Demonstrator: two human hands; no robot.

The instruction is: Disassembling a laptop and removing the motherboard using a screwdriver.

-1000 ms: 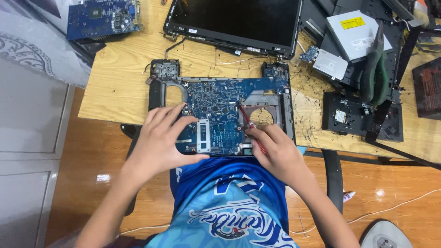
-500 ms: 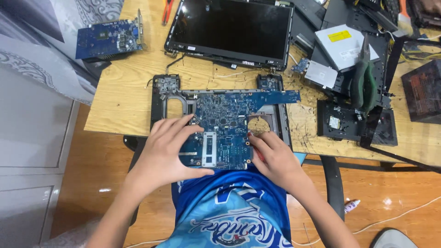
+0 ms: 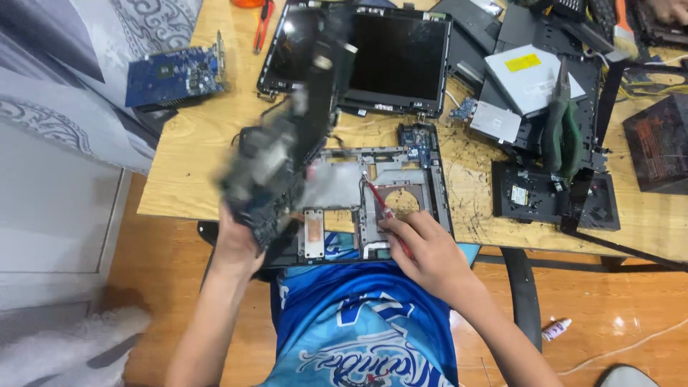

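The left hand (image 3: 240, 240) grips the lower end of a blue laptop mainboard (image 3: 283, 158), fingers wrapped around its edge; the board stands tilted up off the table (image 3: 193, 154), smeared by motion blur, so its parts cannot be made out. It rises over the left half of the laptop base shell (image 3: 373, 193), which lies at the near edge of the table, in front of the person's blue shirt (image 3: 358, 330). The shell shows its bare grey metal frame, with a small blue board (image 3: 414, 140) seated at its far right corner. The right hand (image 3: 423, 247) rests on the near right part of the shell, its fingers closed around a red-handled screwdriver (image 3: 383, 208) whose tip points away from the person into the shell. Behind the shell, toward the far edge of the table, a detached laptop screen panel (image 3: 394, 57) lies flat with its dark glass up. At the far left corner a blue expansion card (image 3: 172, 75) hangs partly over the table edge, near grey patterned cloth (image 3: 72, 64). Red-handled pliers (image 3: 262, 25) lie at the far edge, left of the screen. To the right lie black plastic laptop covers (image 3: 552, 193), a flat silver optical drive (image 3: 530, 75) with a yellow label, and green-handled pliers (image 3: 562, 132) resting on the black parts. A dark brick-shaped box (image 3: 656, 143) sits at the right edge. On the wooden floor (image 3: 609, 287) below, a small white tube (image 3: 555, 330) lies near the chair.
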